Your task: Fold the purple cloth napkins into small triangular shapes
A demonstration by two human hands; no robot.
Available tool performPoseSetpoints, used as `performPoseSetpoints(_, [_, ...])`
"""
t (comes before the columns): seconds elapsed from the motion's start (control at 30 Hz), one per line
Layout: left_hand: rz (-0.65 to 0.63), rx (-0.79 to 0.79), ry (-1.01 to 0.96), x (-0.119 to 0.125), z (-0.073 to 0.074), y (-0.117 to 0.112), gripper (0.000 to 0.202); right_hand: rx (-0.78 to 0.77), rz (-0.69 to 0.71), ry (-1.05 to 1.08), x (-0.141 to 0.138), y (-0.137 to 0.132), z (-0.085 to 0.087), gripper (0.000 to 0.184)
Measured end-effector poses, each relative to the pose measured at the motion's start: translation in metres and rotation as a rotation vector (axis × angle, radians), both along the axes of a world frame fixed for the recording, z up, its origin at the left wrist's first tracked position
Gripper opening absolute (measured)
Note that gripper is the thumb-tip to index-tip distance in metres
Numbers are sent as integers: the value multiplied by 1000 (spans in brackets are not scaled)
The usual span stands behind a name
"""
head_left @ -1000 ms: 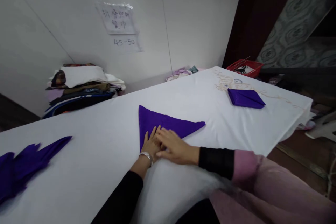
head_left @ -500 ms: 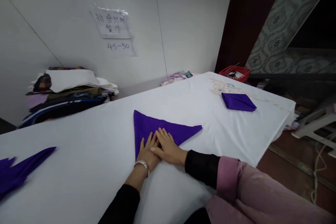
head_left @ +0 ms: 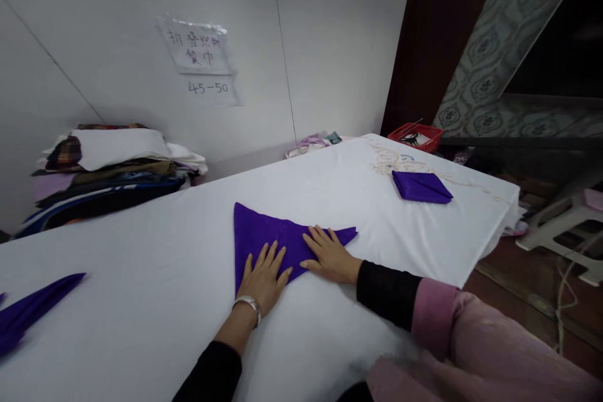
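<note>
A purple cloth napkin (head_left: 268, 233) folded into a triangle lies on the white-covered table (head_left: 164, 276) in front of me. My left hand (head_left: 264, 276) lies flat on its near left part, fingers spread, a silver bracelet on the wrist. My right hand (head_left: 330, 255) presses flat on the near right edge, fingers stretched toward the right tip. Both hands are open and hold nothing.
A second folded purple napkin (head_left: 421, 187) lies at the table's far right. More purple cloth (head_left: 28, 314) shows at the left edge. A stack of folded textiles (head_left: 108, 169) stands by the wall, a red basket (head_left: 415, 136) beyond the far corner, a white stool (head_left: 560, 226) on the floor.
My hands were together at the middle of the napkin's near edge; they have slid apart, the right toward the right tip, the left staying at the left part. The view shifted slightly.
</note>
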State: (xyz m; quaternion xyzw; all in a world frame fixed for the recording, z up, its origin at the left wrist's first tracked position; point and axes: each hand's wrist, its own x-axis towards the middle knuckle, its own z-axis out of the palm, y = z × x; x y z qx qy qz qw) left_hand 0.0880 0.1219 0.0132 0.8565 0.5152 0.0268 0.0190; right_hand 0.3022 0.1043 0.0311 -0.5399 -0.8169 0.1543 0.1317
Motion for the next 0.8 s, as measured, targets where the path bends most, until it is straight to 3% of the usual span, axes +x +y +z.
performPoseSetpoints(0.23, [14,-15,29,1,2,0,56,-6,-71,-154,30,4,-4,81])
performPoseSetpoints(0.6, [4,11,25,-2,-5,2,57,-30,-149,-192,49,7,-6,79])
performPoseSetpoints(0.8, [30,-34,31,0,-1,-1,57,-35,-153,-235,53,7,-8,79])
